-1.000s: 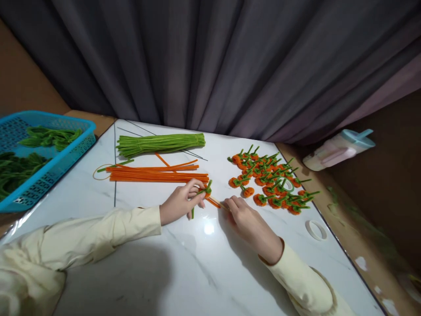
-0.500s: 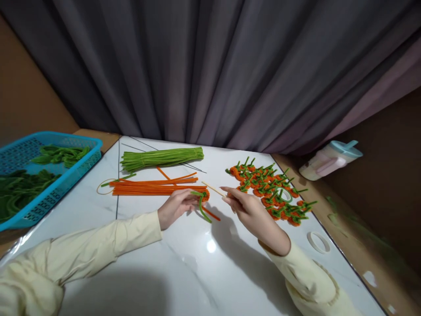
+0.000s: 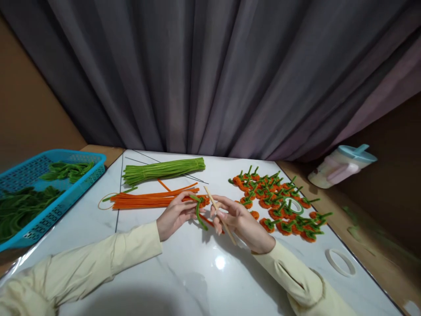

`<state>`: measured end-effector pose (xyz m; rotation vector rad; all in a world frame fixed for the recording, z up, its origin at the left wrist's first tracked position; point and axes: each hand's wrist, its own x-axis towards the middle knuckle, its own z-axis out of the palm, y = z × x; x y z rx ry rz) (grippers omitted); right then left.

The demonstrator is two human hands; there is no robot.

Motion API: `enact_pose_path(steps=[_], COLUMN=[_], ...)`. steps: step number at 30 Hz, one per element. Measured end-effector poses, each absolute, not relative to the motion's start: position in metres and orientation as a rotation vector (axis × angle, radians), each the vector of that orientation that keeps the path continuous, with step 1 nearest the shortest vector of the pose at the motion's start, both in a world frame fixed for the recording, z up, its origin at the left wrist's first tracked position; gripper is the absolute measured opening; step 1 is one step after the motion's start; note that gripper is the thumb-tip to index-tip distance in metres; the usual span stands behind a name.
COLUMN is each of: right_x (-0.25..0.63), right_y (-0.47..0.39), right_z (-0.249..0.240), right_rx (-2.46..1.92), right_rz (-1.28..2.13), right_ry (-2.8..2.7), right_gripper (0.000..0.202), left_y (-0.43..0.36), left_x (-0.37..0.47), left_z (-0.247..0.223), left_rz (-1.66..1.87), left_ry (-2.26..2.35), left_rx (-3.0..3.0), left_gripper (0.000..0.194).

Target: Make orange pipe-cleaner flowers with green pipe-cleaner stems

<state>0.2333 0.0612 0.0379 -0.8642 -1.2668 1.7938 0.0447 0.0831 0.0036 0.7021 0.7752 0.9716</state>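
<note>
My left hand (image 3: 179,213) is closed on a small orange pipe-cleaner piece (image 3: 204,200) topped with green pipe cleaner; one green strand (image 3: 199,216) curls down from it. Close by on the right, my right hand (image 3: 233,218) pinches a thin wooden stick (image 3: 215,205), which slants across the fingers with its upper tip near the orange piece. Behind my left hand lies a bundle of orange pipe cleaners (image 3: 141,200). Beyond that is a tied bundle of green pipe cleaners (image 3: 164,170). Many orange pieces with green stems (image 3: 268,197) lie grouped to the right.
A blue basket (image 3: 77,188) with green pipe-cleaner shapes stands at the left edge. White tape rings lie on the right: one (image 3: 340,262) near the table edge, another with a green rim (image 3: 294,205) among the orange pieces. A lidded cup (image 3: 340,166) stands back right, before a grey curtain (image 3: 177,79).
My right hand has come closer to the left one and turned the stick steeper, its lower end now showing below the fingers. The view has shifted slightly. My left hand keeps its hold.
</note>
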Motion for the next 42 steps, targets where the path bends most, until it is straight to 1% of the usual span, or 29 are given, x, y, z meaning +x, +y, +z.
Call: enact_pose_path(steps=[3, 5, 8, 12, 15, 18, 24, 30, 34, 38, 42], right_x=[0.237, 0.239, 0.24, 0.24, 0.24, 0.239, 0.235, 0.235, 0.235, 0.235, 0.237], right_y=[0.064, 0.063, 0.06, 0.055, 0.053, 0.053, 0.051, 0.049, 0.047, 0.048, 0.051], right_z=[0.044, 0.049, 0.055, 0.06, 0.058, 0.051, 0.042, 0.043, 0.044, 0.046, 0.052], right_rx=[-0.98, -1.115, -1.241, -1.307, -1.31, -1.287, -1.432, -1.47, -1.419, -1.44, -1.49], right_rz=[1.799, 1.776, 1.664, 1.444, 1.336, 1.244, 1.055, 0.995, 0.962, 0.912, 0.909], right_ry=[-1.206, -1.255, -1.459, -1.796, -2.047, -2.194, -2.277, -2.283, -2.328, -2.366, -2.329], right_gripper=[0.042, 0.041, 0.049, 0.049, 0.048, 0.048, 0.052, 0.051, 0.05, 0.05, 0.044], left_y=[0.082, 0.082, 0.081, 0.081, 0.082, 0.082, 0.079, 0.078, 0.077, 0.077, 0.079], left_x=[0.045, 0.045, 0.045, 0.045, 0.045, 0.045, 0.045, 0.047, 0.047, 0.046, 0.045], left_z=[0.007, 0.008, 0.007, 0.005, 0.004, 0.003, 0.0, -0.001, 0.0, 0.002, 0.004], left_rz=[0.926, 0.893, 0.873, 0.852, 0.837, 0.824, 0.78, 0.8, 0.85, 0.826, 0.795], left_ry=[0.796, 0.801, 0.801, 0.787, 0.747, 0.71, 0.738, 0.769, 0.77, 0.725, 0.717], left_rx=[0.693, 0.699, 0.73, 0.779, 0.836, 0.883, 0.942, 1.031, 1.061, 0.99, 0.935], left_gripper=[0.033, 0.029, 0.02, 0.018, 0.022, 0.032, 0.037, 0.046, 0.049, 0.045, 0.034])
